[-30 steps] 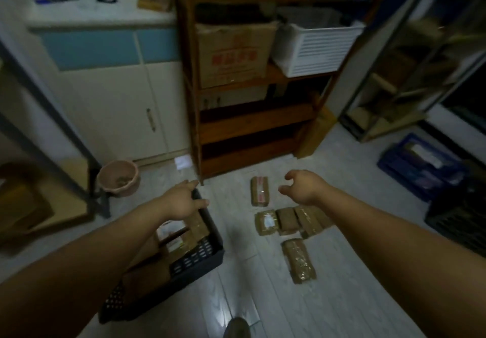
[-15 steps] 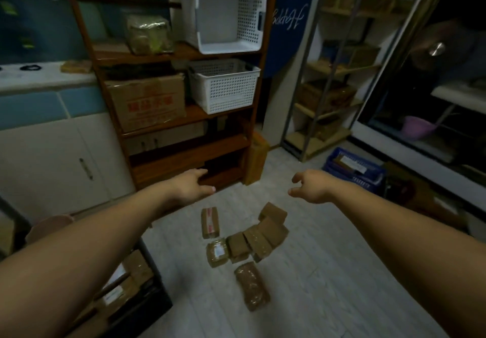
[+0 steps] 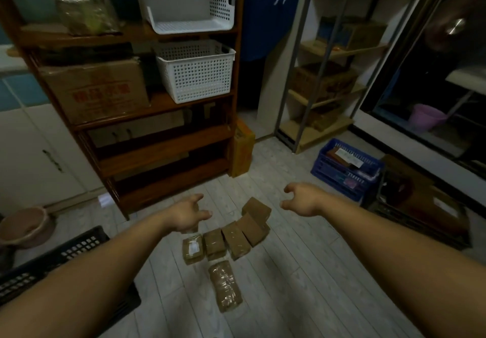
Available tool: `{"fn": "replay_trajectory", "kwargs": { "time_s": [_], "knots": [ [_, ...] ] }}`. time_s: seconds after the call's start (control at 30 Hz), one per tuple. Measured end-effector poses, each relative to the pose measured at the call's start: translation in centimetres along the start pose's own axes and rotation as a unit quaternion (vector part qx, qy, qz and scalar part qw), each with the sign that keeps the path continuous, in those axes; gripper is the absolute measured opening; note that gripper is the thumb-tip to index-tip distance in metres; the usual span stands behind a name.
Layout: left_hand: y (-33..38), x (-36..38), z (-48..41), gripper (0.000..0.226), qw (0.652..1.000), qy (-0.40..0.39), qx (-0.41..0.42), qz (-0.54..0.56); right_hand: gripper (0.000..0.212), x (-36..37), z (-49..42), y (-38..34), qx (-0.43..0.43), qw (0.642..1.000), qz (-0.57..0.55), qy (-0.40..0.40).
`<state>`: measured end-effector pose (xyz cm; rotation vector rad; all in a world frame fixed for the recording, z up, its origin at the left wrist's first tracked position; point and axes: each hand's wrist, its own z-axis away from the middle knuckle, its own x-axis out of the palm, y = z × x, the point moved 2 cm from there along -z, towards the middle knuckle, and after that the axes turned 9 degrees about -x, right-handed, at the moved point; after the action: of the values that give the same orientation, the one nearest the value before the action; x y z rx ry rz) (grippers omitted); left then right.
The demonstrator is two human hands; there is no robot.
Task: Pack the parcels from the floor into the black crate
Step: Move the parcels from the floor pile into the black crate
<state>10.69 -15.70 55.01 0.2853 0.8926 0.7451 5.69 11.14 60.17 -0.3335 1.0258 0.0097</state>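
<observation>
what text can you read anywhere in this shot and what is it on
"Happy": white script, upside down, on the hanging blue cloth.
Red characters on the cardboard box: too blurred to read.
Label on the leftmost parcel in the row: too small to read.
Print on the white paper in the blue crate: unreadable.

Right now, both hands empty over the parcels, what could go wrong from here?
1. The row of parcels lies edge to edge, some overlapping; lifting one may drag a neighbour.
2. The black crate sits at the left edge, partly behind the left arm; drops there may be poorly seen.
3. The blue crate lies near the right hand; a parcel could land there by mistake.
</observation>
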Motion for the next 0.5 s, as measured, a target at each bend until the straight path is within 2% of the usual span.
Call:
{"fn": "replay_trajectory", "kwargs": {
  "time_s": [0.13, 0.3, 0.4, 0.5],
  "knots": [
    [0.6, 0.2, -6.5, 0.071, 1.000, 0.010, -0.024, 0.017, 0.064, 1.2, -5.6, 1.6, -0.012, 0.999, -0.026, -0.038],
    [-0.1, 3.1, -15.1, 0.068, 0.996, -0.034, -0.070, 0.049, 0.059, 2.9, -12.6, 4.6, -0.008, 0.993, -0.073, -0.095],
    [-1.6, 5.7, -20.1, 0.051, 0.993, -0.061, -0.077, 0.058, 0.052, 5.5, -18.1, 6.7, -0.005, 0.988, -0.087, -0.128],
    [-3.5, 9.3, -25.4, 0.022, 0.986, -0.082, -0.094, 0.107, 0.049, 9.4, -24.2, 8.1, -0.017, 0.986, -0.070, -0.149]
  ]
}}
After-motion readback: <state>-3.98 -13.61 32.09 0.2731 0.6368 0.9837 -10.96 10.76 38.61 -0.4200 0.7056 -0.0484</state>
